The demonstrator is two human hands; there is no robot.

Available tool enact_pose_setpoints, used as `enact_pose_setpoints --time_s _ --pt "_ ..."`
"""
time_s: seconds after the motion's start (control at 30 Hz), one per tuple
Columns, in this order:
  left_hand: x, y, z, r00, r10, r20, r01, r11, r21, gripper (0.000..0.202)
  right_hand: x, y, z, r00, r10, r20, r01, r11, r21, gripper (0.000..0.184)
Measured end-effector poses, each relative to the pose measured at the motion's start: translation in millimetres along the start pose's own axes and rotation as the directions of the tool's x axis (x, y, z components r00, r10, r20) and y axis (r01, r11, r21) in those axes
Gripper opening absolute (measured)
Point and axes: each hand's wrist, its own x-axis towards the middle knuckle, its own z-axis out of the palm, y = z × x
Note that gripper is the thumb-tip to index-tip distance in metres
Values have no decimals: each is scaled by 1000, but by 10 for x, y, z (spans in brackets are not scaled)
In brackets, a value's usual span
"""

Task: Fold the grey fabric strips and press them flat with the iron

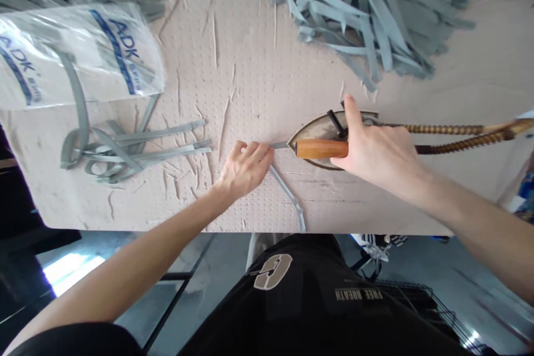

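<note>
My right hand (375, 147) grips the wooden handle (321, 148) of a flat iron (311, 132) that rests on the pale padded table (258, 67). Its thumb points up over the iron's top. My left hand (244, 167) is closed, pinching a grey fabric strip (287, 192) just left of the iron's tip. The strip curves down from my fingers to the table's near edge.
A heap of grey strips (367, 5) lies at the back right. A bundle of pressed strips (137, 147) lies at the left, under a plastic bag (75, 53) printed ADK. The iron's braided cord (459, 136) runs off right. Floor shows below the table edge.
</note>
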Motion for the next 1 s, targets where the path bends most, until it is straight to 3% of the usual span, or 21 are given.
enact_pose_setpoints --time_s 0.13,0.3,0.53,0.67,0.8,1.0 --pt "-110 22 14 1000 -27 7 27 999 -19 37 38 -69 -36 999 10 40 -9 1000 -28 112" --pt "-207 26 17 998 -61 -10 61 998 1 31 102 -265 -68 996 -79 48 80 996 -25 111" --pt "-54 -71 53 971 -235 -38 225 960 -168 20 85 -355 -69 996 -84 14 84 996 8 114" --pt "-25 -56 65 964 -265 -34 254 947 -196 15 67 -363 -86 998 -56 17 56 998 9 116" --pt "-60 -43 90 979 -189 -71 179 975 -133 19 85 -372 -67 999 -38 21 38 999 -19 117" --pt "-134 -175 179 979 80 -190 -85 996 -19 28 104 -355 -33 997 -78 -7 77 994 -82 113"
